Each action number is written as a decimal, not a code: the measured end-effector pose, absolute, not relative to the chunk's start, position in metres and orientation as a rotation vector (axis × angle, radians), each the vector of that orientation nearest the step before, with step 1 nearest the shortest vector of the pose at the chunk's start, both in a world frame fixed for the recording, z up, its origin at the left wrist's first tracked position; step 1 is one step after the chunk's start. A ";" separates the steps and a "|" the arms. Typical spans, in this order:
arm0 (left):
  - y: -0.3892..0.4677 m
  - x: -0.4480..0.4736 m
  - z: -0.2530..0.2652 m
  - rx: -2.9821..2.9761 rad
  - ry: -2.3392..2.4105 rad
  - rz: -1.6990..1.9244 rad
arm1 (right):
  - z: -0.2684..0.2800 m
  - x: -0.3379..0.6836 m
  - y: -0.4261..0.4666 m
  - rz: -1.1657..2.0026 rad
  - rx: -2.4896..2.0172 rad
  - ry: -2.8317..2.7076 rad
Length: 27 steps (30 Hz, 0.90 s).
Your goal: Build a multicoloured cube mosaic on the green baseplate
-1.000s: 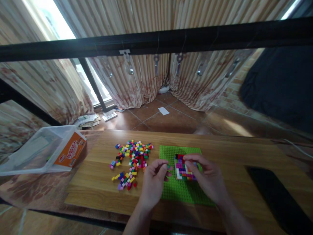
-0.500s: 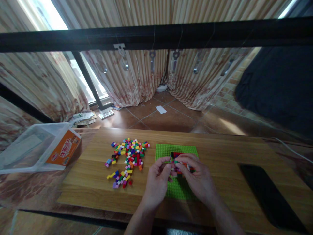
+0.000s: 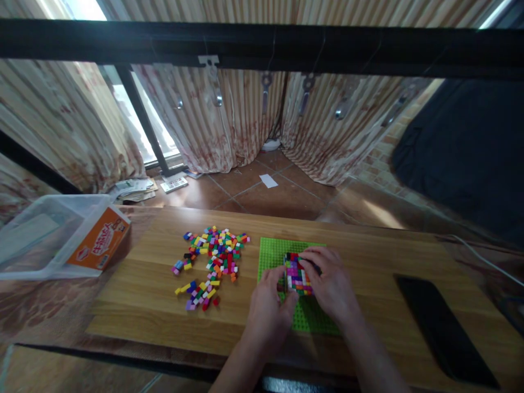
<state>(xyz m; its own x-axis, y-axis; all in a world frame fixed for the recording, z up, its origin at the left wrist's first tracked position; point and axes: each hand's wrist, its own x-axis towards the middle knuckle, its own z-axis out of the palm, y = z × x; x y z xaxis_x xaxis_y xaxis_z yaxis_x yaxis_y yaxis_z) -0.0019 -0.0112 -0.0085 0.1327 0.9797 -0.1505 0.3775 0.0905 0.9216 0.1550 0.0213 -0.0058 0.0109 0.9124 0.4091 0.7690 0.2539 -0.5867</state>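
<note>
Here, the block point(image 3: 297, 277), built of many small coloured bricks, sits over the green plate point(image 3: 272, 252), between the two hands. Its top shows purple, white, red and orange pieces, with a black one at its far left corner; its underside is hidden. The left hand point(image 3: 268, 305) is at the block's left side, fingers bent, fingertips against that side and thumb by the near left corner; I cannot tell whether they grip it or only touch. The right hand point(image 3: 333, 284) reaches over the block's right part, fingers curled and thumb bent across the top; whether they pinch a brick cannot be made out.

The plate lies flat on the wooden table point(image 3: 139, 297). Well left of the plate, loose bricks point(image 3: 221, 251) spread in a mixed heap, with a smaller cluster point(image 3: 200, 295) just nearer the person. A black slab point(image 3: 442, 327) lies on the table's right side. Past the left end stands a clear tub point(image 3: 92, 204) with an orange label point(image 3: 98, 240).
</note>
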 end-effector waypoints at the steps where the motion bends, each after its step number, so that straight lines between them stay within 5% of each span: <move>1: -0.011 -0.001 -0.008 1.471 1.416 0.772 | -0.006 0.155 0.022 0.230 -1.544 -1.796; 11: -0.016 0.001 -0.005 1.519 1.450 0.706 | -0.008 0.155 0.022 0.183 -1.537 -1.877; 27: -0.017 0.000 -0.003 1.516 1.444 0.697 | -0.010 0.157 0.026 0.644 -1.700 -1.441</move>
<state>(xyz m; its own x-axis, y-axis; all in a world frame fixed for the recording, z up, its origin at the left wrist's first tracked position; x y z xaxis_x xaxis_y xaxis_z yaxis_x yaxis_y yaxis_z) 0.0005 -0.0174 -0.0030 0.1583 0.9707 -0.1808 0.4625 0.0889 0.8822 0.1572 0.0263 -0.0105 0.2222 0.9684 0.1133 0.5616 -0.0322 -0.8268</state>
